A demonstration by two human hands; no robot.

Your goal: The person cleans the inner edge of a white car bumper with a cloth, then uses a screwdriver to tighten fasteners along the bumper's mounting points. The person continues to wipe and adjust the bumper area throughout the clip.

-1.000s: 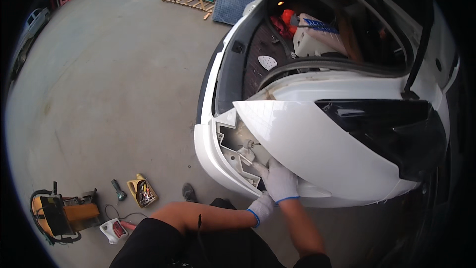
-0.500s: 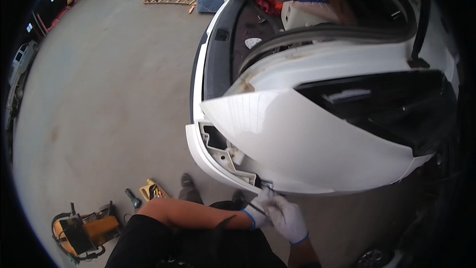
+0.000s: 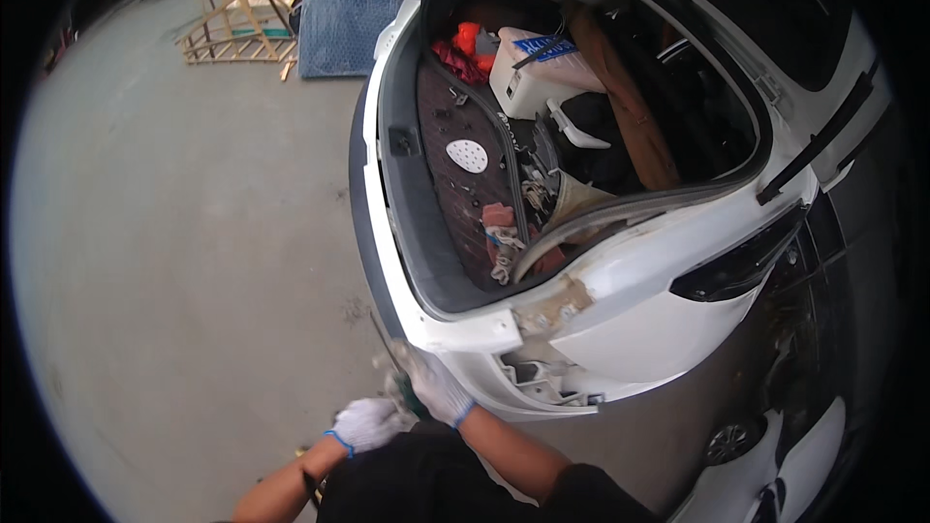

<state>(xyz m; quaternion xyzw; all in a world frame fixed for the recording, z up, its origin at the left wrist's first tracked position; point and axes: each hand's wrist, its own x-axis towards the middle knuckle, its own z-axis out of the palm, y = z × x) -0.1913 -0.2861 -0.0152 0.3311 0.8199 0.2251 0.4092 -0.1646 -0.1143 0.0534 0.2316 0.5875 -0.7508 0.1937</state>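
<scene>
Our white-gloved right hand (image 3: 436, 387) curls round a slim, green-handled tool (image 3: 413, 400); our white-gloved left hand (image 3: 367, 424) bends alongside, hold unclear.

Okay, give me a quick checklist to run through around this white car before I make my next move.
1. Hands covered: ok. The left hand and right hand are both gloved.
2. Firm grip on the tool: cannot tell. The long-shafted tool shows at the hands, but the grip is blurred.
3. Cargo opening uncovered: ok. The inside is in plain view.
4. Cargo floor free of loose items: not ok. A perforated white disc and some cloths lie there.
5. Bodywork near the right hand closed up: not ok. Inner brackets are exposed.
</scene>
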